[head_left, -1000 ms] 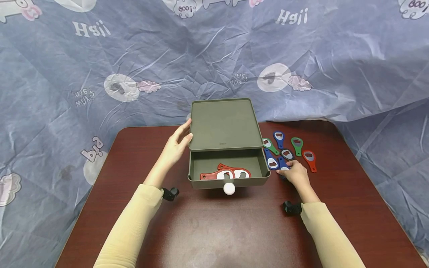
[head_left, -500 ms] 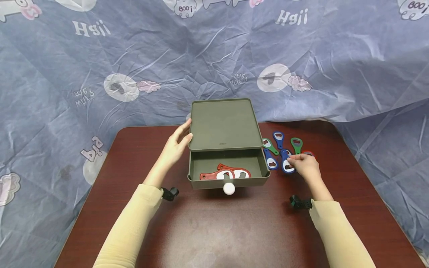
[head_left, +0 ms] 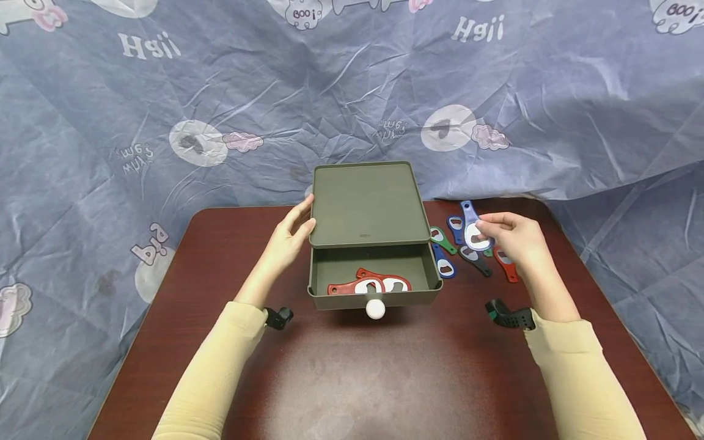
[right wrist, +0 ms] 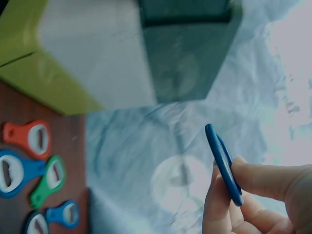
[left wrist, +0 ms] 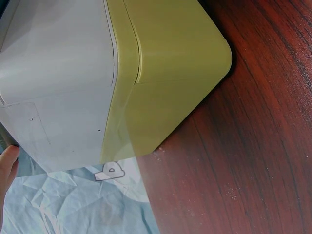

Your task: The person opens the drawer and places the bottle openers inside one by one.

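Observation:
Raised over the right part of the table, my right hand pinches a blue bottle opener between thumb and fingers; in the right wrist view the opener shows edge-on. My left hand rests its fingertips along the left side of an olive-green box, fingers extended. Only a bit of that hand shows in the left wrist view. The box's drawer, with a white round knob, is pulled out. Two red bottle openers overlap inside it.
Right of the box lie more bottle openers: a green one, a blue one, another blue one, a black one and a red one. Another green one is mostly hidden. A blue printed cloth hangs behind the table.
My right hand has taken hold of the blue bottle opener, lifted it off the group and moved right and away from me. The left hand and the drawer have stayed in place.

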{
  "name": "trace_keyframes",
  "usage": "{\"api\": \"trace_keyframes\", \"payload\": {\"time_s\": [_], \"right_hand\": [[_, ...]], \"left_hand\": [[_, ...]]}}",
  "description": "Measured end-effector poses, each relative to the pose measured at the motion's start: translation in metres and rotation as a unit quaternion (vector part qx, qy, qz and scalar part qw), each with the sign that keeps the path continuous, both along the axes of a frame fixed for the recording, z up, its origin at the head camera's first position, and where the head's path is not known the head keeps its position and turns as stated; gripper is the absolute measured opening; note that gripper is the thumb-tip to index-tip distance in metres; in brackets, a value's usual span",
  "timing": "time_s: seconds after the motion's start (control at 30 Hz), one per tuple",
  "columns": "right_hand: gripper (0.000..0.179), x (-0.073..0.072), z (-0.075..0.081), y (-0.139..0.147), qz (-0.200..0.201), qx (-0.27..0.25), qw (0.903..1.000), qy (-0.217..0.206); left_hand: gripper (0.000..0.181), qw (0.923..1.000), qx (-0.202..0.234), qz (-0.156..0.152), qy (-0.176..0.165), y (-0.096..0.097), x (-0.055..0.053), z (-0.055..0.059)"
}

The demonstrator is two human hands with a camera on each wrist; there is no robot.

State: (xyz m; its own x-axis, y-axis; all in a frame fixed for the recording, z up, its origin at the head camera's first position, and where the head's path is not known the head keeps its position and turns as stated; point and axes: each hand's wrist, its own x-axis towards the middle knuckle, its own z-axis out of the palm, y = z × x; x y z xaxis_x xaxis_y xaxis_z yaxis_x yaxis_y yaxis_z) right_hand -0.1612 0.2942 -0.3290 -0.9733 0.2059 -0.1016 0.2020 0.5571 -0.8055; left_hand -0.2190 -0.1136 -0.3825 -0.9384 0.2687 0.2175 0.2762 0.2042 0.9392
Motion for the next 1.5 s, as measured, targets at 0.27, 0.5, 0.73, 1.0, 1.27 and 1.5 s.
{"api": "trace_keyframes", "payload": {"time_s": [0.27,0.5,0.73,1.0,1.27,1.5], "right_hand": [[0.020,0.007,0.028,-0.029,0.042,-0.058,0.9966,0.041],[0.029,0.015,0.045,-0.065,0.127,-0.052,0.9897,0.041],[0.023,0.018,0.039,-0.092,0.210,-0.014,0.9771,0.029],[0.013,0.022,0.024,-0.111,0.240,0.052,0.9689,0.031],[0.010,0.024,0.014,-0.125,0.256,0.094,0.9610,0.045],[0.009,0.026,0.009,-0.131,0.260,0.132,0.9530,0.083]], "left_hand": [[0.053,1.0000,0.002,0.000,0.004,0.000,0.000,-0.001],[0.053,1.0000,-0.003,0.002,0.003,-0.002,0.000,-0.001],[0.053,1.0000,-0.003,0.003,-0.004,0.000,0.001,0.000],[0.053,1.0000,-0.002,0.001,-0.004,0.001,0.001,0.001],[0.053,1.0000,-0.005,0.004,-0.006,0.001,0.002,0.002],[0.053,1.0000,-0.001,0.001,-0.007,0.001,0.000,0.002]]}}
